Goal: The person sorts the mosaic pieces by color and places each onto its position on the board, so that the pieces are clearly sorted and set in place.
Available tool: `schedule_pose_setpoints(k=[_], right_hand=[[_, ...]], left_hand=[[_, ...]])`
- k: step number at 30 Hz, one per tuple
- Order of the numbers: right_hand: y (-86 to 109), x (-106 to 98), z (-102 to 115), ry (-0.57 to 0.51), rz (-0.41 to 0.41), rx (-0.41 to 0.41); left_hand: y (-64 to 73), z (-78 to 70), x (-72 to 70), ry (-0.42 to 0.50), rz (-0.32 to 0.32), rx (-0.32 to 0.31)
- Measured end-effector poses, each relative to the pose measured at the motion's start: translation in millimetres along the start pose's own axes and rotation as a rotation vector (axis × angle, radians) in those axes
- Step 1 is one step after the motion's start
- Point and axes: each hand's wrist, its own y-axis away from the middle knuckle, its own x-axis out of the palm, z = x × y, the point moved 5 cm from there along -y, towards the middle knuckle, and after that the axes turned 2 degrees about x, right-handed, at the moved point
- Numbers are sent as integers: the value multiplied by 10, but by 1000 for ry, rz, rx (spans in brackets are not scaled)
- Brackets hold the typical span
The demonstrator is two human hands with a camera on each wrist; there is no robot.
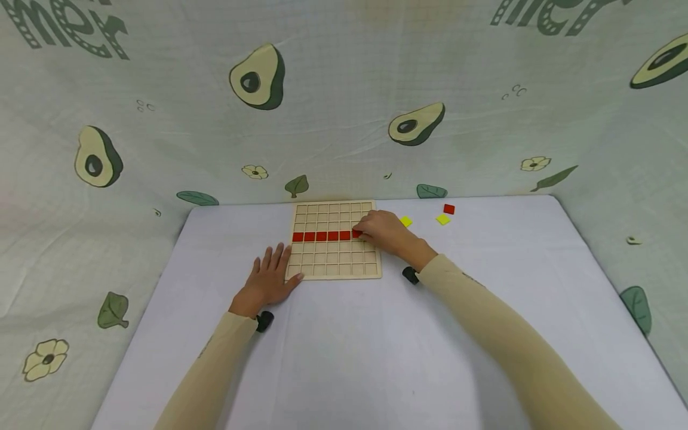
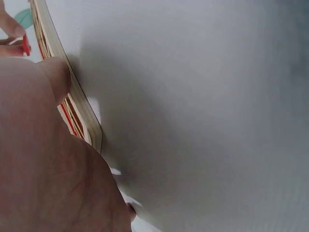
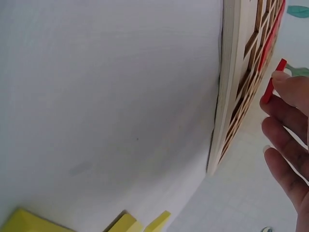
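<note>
A wooden grid board (image 1: 333, 273) lies on the white table, with a row of red square tiles (image 1: 321, 236) across its middle. Between thumb and forefinger my right hand (image 1: 383, 230) pinches another red tile (image 3: 274, 82), held over the board at the right end of that row. In the right wrist view this tile is tilted and raised above the grid. My left hand (image 1: 269, 279) rests with fingers spread at the board's lower left corner, its thumb on the front edge. The left wrist view shows that thumb (image 2: 58, 79) against the wooden rim.
Right of the board lie a yellow tile (image 1: 405, 221) partly behind my right hand, a second yellow tile (image 1: 443, 220) and a loose red tile (image 1: 449, 209). A cloth (image 1: 344, 119) printed with avocados and leaves hangs behind and beside the table.
</note>
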Motion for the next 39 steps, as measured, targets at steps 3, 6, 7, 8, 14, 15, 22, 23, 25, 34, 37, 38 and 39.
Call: schedule_pose_setpoints(k=[3,6,7,8,14,15,22,23,25,34,37,38,39], right_hand=[[-20,20,1,22,3,-3],[-40,37,6,34,7,-5],[-49,46,6,35,9,-4],[-57,53,7,36,12,-2],[-89,98,6,52,17,6],[-91,103,7,58,15,5],[-77,92,40,63,8,16],[-76,91,44,64,10,20],[-73,92,48,66,16,26],[-44,81,41,48,2,35],[-36,90,32,47,-1,32],[-34,93,29,47,-1,33],[-29,94,27,49,-2,32]], left_hand=[[0,-3,-5,3,-4,1],[2,-9,-9,0,-7,5],[2,-8,-9,-2,-7,4],[2,-6,-8,-4,-7,3],[-2,-5,-7,-10,-5,0],[1,-8,-9,-10,-7,1],[35,-42,-47,6,2,5],[36,-42,-47,6,4,4],[37,-41,-49,6,1,6],[49,-49,-52,13,-8,12],[46,-43,-45,9,-11,9],[44,-42,-42,9,-14,10],[50,-46,-44,8,-15,9]])
